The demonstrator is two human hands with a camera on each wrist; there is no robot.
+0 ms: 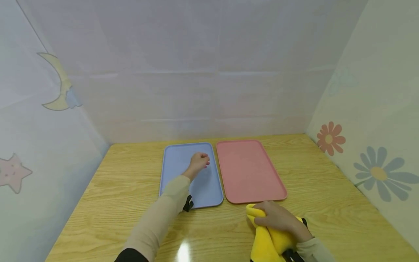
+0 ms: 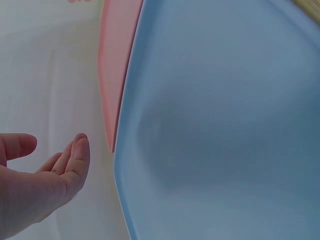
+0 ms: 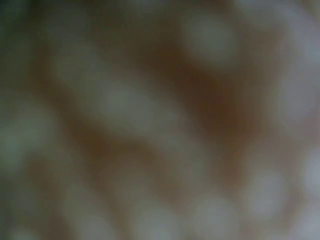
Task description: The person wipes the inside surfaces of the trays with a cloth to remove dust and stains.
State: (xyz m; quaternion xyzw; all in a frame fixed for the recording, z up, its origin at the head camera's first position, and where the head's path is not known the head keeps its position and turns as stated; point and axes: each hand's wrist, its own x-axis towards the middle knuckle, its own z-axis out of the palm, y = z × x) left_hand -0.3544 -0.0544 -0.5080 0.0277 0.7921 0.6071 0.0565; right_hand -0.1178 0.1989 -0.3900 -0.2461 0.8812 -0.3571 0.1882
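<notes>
Over the blue tray my left hand hovers with nothing in it. In the left wrist view its fingers are relaxed and slightly bent, with the thumb apart from them. My right hand grips a bunched yellow cloth with dark trim at the near right, just in front of the pink tray. Part of the cloth is hidden under that hand and wrist. The right wrist view is a brownish blur and shows no clear detail.
The two trays lie side by side on a wooden table. A pale back wall stands behind the table. Decorated side walls rise left and right, the right one with a blue flower.
</notes>
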